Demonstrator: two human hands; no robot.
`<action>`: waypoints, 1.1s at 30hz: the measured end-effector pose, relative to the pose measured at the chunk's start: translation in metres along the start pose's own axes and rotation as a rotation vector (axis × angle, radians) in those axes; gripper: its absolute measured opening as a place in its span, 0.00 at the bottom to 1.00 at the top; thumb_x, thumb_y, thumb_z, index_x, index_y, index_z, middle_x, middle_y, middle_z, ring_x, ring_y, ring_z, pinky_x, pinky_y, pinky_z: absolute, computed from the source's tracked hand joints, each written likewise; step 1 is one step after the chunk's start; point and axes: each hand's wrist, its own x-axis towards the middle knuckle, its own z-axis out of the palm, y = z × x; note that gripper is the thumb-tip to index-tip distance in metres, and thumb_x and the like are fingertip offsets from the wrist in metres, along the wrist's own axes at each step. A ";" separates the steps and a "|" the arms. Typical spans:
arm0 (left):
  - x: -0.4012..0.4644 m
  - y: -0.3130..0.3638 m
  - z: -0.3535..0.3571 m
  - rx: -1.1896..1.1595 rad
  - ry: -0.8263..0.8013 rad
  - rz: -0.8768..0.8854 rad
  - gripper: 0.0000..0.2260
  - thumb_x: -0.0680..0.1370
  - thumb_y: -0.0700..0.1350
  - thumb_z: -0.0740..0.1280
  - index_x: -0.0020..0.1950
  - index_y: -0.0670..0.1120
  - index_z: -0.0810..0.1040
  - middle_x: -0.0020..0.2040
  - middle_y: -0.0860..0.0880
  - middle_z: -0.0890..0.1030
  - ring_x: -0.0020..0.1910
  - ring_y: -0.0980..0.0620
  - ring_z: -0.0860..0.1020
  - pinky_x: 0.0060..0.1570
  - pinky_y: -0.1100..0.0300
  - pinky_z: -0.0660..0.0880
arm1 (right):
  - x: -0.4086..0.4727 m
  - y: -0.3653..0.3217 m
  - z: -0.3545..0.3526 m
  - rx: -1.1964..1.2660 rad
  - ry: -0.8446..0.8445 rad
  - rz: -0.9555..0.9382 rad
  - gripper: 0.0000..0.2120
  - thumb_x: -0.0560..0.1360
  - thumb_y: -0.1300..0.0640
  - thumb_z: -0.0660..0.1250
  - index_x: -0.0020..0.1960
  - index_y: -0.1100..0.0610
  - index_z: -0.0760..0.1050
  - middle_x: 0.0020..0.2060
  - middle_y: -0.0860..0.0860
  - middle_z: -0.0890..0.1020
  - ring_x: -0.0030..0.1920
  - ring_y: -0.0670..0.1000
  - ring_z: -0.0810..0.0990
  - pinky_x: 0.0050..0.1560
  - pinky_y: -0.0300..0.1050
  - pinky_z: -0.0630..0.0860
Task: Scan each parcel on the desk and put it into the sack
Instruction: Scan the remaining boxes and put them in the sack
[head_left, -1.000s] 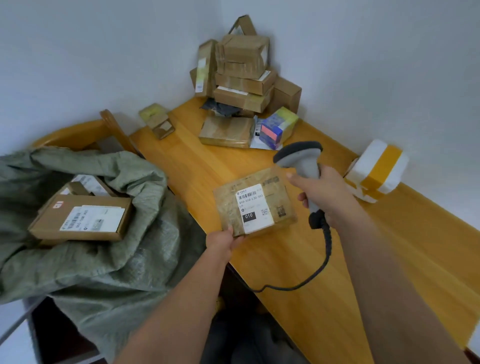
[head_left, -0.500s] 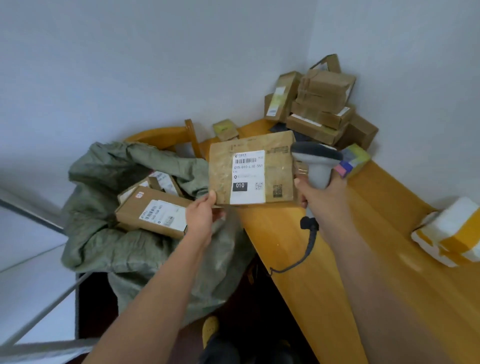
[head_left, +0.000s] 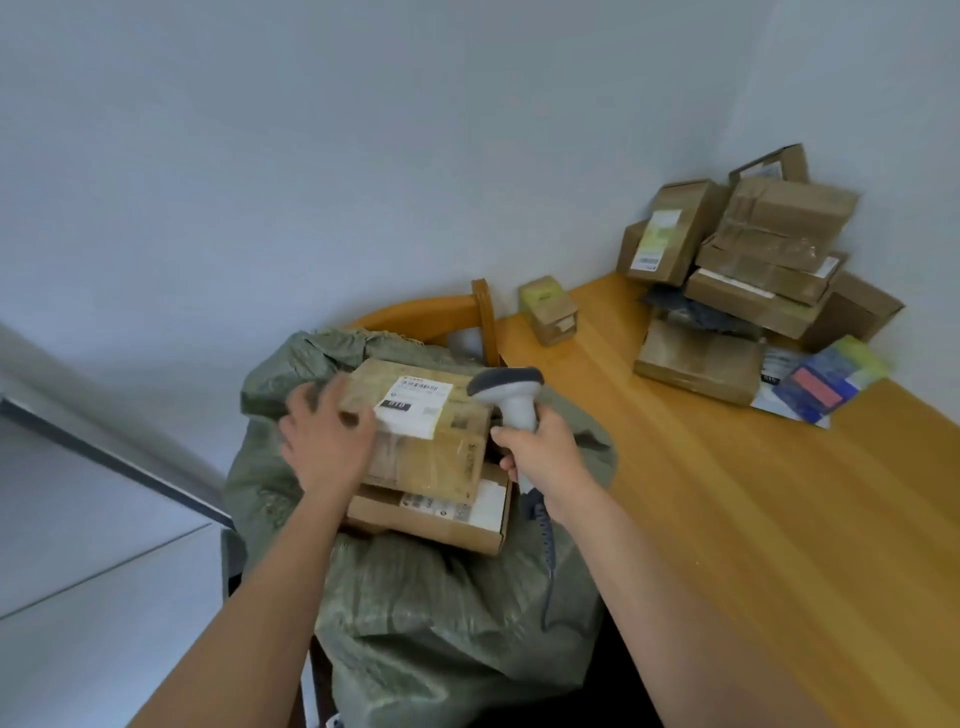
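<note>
**Two hands over a sack, one on a parcel, one on a scanner**

Two bare hands reached forward from the bottom of the view. The left hand (head_left: 327, 447) gripped the near-left corner of a brown parcel (head_left: 421, 431), thumb curled over its top face, fingers hidden beneath. That parcel carried a white shipping label (head_left: 413, 402) with a barcode and a black block of digits, and it sat tilted in the mouth of a green woven sack (head_left: 441, 613), resting on another labelled cardboard box (head_left: 441, 514) already inside. The right hand (head_left: 540, 457) was closed around the handle of a grey barcode scanner (head_left: 506, 395), held upright just at the parcel's 3 o'clock edge; its head was level with the label, and its coiled cable (head_left: 548, 561) hung down over the sack.

At 3 o'clock from the sack stretched a wooden tabletop (head_left: 727, 493). At its far corner, toward 1 o'clock, a heap of brown cardboard parcels (head_left: 769, 249) was stacked against the pale walls. A flat taped parcel (head_left: 698, 358) lay in front of the heap, with a blue, pink and yellow packet (head_left: 831, 379) just beside it at 3 o'clock. A small box (head_left: 548, 312) stood apart near the tabletop's far-left edge. Behind the sack, at 12 o'clock, rose the curved back of a wooden chair (head_left: 431, 314).
</note>
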 end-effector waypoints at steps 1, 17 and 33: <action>0.005 -0.003 0.005 0.061 -0.098 0.062 0.17 0.79 0.55 0.62 0.67 0.56 0.73 0.74 0.48 0.63 0.71 0.42 0.63 0.69 0.41 0.59 | 0.007 0.003 0.003 0.002 0.036 0.012 0.13 0.77 0.63 0.67 0.60 0.53 0.71 0.43 0.55 0.79 0.32 0.48 0.75 0.33 0.42 0.76; 0.038 -0.045 0.011 -0.279 -0.481 0.387 0.31 0.60 0.55 0.79 0.61 0.56 0.74 0.73 0.52 0.60 0.70 0.60 0.59 0.70 0.61 0.61 | 0.081 -0.021 -0.052 0.315 0.531 -0.109 0.28 0.77 0.62 0.69 0.73 0.53 0.63 0.58 0.53 0.77 0.50 0.50 0.80 0.50 0.46 0.78; 0.014 0.085 0.097 -0.031 -0.421 0.125 0.23 0.75 0.47 0.72 0.67 0.44 0.70 0.70 0.41 0.57 0.63 0.38 0.69 0.59 0.47 0.72 | 0.039 -0.045 -0.101 0.309 0.481 -0.288 0.11 0.79 0.61 0.67 0.55 0.47 0.71 0.51 0.50 0.80 0.53 0.51 0.82 0.58 0.50 0.80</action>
